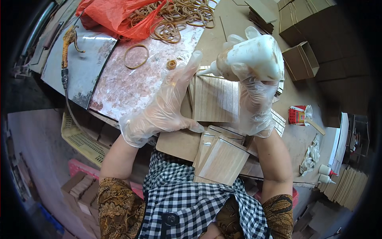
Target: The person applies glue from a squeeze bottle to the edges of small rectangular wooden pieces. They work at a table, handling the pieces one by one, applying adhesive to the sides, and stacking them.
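Observation:
My right hand (254, 95), in a clear plastic glove, grips a white squeeze glue bottle (258, 55) tipped on its side. Its nozzle points left, at the far edge of a light wooden panel (215, 99) with a grooved face. Also gloved, my left hand (163, 107) has its fingers spread beside the panel's left edge, thumb near the lower left corner; whether it touches the wood I cannot tell. More thin wooden pieces (225, 155) lie overlapped at the table's near edge, partly over a brown board (179, 143).
A red plastic bag (115, 18) and many rubber bands (171, 18) lie at the back. One loose band (136, 57) sits on the stained board. An air gun (67, 46) rests at left. Small glue bottles (325, 170) and a crumpled glove (310, 157) are at right, near cardboard boxes (300, 61).

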Demonstrator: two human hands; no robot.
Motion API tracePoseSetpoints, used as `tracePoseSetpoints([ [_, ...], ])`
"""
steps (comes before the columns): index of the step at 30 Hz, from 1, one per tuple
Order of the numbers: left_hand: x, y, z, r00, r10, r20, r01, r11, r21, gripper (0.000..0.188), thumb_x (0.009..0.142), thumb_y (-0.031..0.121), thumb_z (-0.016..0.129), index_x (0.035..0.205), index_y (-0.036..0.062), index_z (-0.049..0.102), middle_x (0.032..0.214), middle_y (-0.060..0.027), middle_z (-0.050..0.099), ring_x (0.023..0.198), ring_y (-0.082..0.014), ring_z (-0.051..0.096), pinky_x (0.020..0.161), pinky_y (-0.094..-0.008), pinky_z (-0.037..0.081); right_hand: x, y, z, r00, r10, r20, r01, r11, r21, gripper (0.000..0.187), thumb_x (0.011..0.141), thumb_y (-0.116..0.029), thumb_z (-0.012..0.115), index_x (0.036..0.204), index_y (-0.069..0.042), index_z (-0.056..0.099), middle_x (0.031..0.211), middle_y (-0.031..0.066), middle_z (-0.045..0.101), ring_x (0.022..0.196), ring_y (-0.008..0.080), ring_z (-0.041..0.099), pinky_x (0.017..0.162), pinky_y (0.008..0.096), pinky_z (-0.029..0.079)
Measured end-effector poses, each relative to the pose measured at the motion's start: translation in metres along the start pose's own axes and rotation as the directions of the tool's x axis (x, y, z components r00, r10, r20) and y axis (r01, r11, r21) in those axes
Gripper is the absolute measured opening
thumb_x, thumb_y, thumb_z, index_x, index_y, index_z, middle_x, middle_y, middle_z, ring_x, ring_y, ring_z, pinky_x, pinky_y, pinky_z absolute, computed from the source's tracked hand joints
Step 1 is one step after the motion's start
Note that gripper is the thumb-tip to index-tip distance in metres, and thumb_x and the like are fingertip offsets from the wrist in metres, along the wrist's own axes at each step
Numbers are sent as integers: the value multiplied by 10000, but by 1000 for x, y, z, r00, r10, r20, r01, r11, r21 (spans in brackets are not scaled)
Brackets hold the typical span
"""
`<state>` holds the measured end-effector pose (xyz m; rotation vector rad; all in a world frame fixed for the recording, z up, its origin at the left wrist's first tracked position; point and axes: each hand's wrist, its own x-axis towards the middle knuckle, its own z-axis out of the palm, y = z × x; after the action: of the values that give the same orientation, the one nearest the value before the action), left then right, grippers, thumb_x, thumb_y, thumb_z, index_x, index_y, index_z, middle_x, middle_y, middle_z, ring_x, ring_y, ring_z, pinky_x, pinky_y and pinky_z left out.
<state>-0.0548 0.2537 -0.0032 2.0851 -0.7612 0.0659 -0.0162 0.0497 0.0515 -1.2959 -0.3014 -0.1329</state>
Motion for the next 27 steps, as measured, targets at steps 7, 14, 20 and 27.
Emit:
tracePoseSetpoints([
  [7,-1,-1,3,998,-47,-34,47,999,3,1323,535,381,927,1517,-2,127,1528,-213,265,1366,-356,344,1133,-437,284,2,-1,4,998,59,-33,-60,998,-33,593,786,-70,786,1298,20,502,1130,143,638,1021,241,642,904,397,524],
  [14,0,3,3,998,-40,-51,43,997,65,1320,520,351,926,1518,6,134,1493,-199,324,1339,-354,368,1121,-444,302,7,2,-7,997,70,-37,-68,997,39,479,763,-51,808,1195,-68,604,1092,50,674,1005,162,646,873,325,555],
  [20,0,1,5,998,-12,-63,15,999,43,1330,515,373,922,1523,19,131,1514,-189,305,1351,-348,351,1133,-445,280,8,-9,-12,994,48,-99,-47,999,7,524,763,-53,800,1235,-40,573,1120,81,667,1019,181,640,886,340,535],
  [27,1,2,3,999,-16,-42,20,995,93,1307,513,367,923,1515,25,158,1484,-185,343,1363,-371,321,1146,-456,253,9,-16,-38,991,49,-125,-50,999,-4,553,752,-54,798,1248,-2,559,1101,93,662,1008,203,640,911,365,514],
])
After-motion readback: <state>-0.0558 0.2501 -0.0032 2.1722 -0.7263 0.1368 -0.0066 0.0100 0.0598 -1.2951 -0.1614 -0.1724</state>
